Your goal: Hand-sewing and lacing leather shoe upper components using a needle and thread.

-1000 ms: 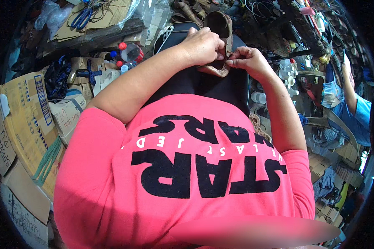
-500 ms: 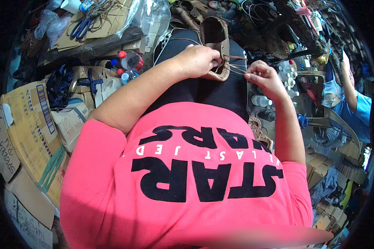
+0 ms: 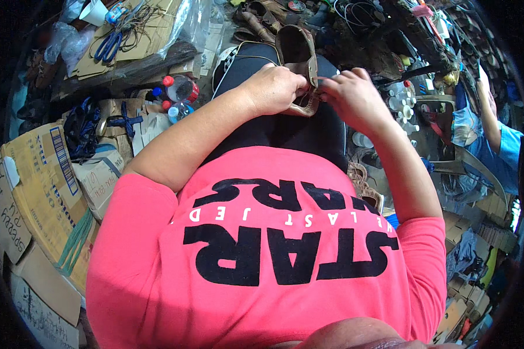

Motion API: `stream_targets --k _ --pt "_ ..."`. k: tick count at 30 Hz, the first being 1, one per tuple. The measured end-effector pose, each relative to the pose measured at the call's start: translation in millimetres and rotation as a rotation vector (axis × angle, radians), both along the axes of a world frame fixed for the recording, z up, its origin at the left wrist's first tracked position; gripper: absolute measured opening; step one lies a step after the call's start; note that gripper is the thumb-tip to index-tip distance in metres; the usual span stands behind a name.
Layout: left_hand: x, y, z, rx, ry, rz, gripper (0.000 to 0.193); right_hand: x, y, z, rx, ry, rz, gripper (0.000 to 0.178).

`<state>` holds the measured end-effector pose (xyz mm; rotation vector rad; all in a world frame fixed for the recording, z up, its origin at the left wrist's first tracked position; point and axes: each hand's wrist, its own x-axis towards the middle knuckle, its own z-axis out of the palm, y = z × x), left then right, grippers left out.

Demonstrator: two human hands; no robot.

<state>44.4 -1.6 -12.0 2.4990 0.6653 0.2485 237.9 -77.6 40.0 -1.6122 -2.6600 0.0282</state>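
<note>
A brown leather shoe (image 3: 293,45) lies over my dark-trousered lap, its opening facing up. My left hand (image 3: 273,88) is closed on the shoe's left side, with the thumb and fingers reaching inside it. At the opposite edge my right hand (image 3: 358,99) has its fingers pinched together against the shoe; what lies between them is hidden. A thin brown lace (image 3: 322,78) sticks out of the shoe's side and runs up to the right fingers. Left of the shoe, a pale cord (image 3: 256,57) loops across my leg.
Cardboard boxes (image 3: 38,192) crowd the left side. Bottles (image 3: 180,89) stand beyond my left forearm, and blue-handled scissors (image 3: 109,46) lie on cardboard at the far left. White bottles (image 3: 400,102) stand right of my right hand. Another person's arm (image 3: 490,116) shows at the far right.
My right hand has moved left and up, from holding thin strands away from the shoe to the shoe's edge. My left hand keeps its grip on the shoe.
</note>
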Motion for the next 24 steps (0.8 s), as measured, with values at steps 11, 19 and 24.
stream_targets --k 11,19,24 --pt "-101 6 28 -0.026 -0.279 0.261 0.006 89 -26 -30 -0.394 0.890 -0.724 0.010" --pt "-19 -33 54 -0.881 -0.706 -0.303 0.015 -16 11 3 -0.607 1.847 -0.171 0.020" --pt "-90 -2 41 -0.041 -0.263 -0.073 0.012 33 -25 -2 -0.552 0.808 -0.325 0.016"
